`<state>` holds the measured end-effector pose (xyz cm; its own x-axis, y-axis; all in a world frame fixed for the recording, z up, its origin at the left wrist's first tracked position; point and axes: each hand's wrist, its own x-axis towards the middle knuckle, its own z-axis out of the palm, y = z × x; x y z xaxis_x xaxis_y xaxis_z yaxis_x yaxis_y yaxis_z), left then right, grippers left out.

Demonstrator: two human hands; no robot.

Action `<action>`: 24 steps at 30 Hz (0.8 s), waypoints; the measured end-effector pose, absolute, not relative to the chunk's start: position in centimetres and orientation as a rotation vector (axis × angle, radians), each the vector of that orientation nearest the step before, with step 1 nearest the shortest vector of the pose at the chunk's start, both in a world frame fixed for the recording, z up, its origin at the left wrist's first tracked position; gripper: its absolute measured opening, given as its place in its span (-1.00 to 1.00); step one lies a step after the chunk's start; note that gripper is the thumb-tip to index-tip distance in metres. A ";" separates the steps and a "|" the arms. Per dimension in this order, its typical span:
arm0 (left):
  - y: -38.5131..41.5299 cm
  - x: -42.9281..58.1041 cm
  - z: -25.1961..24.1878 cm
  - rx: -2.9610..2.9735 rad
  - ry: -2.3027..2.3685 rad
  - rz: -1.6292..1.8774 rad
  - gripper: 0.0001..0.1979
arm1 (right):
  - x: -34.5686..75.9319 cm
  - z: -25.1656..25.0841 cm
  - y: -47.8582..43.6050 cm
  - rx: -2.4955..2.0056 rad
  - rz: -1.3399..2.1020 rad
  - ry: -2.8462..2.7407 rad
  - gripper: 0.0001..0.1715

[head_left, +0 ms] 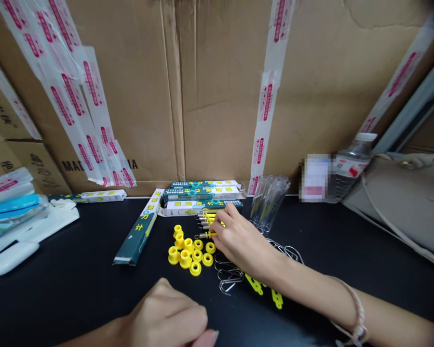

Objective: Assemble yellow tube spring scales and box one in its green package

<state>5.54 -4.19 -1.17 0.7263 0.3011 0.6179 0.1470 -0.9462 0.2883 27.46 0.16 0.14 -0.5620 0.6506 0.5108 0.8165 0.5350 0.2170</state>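
facing taped cardboard boxes [217, 96], black tabletop [58, 299], yellow fittings [184, 259]

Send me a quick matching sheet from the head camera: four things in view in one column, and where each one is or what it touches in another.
Things:
1. right hand
2. yellow plastic rings
3. bent wire loops
4. capped plastic water bottle

Places:
A. below the right wrist
B. on metal pins with yellow parts
C. clustered left of the right hand
D. far right, beside a blurred label

Pairs: 1-B, 2-C, 3-A, 4-D
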 end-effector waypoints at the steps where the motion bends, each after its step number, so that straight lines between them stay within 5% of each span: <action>1: -4.2 5.7 -1.2 2.686 0.371 1.067 -0.61 | 27.5 0.1 0.2 -1.197 -0.628 -2.408 -0.92; 11: -3.3 5.0 -1.6 2.202 0.682 1.196 -0.90 | 27.9 2.3 -3.3 -0.829 -0.610 -2.388 -0.66; 16: -3.4 4.9 -1.1 2.263 0.489 1.088 -0.57 | 27.6 1.6 -6.5 -0.549 -0.630 -2.441 -0.70; 24: -4.9 5.1 -0.3 2.386 0.626 1.019 -0.83 | 27.6 0.4 -7.5 -0.598 -0.633 -2.410 -0.62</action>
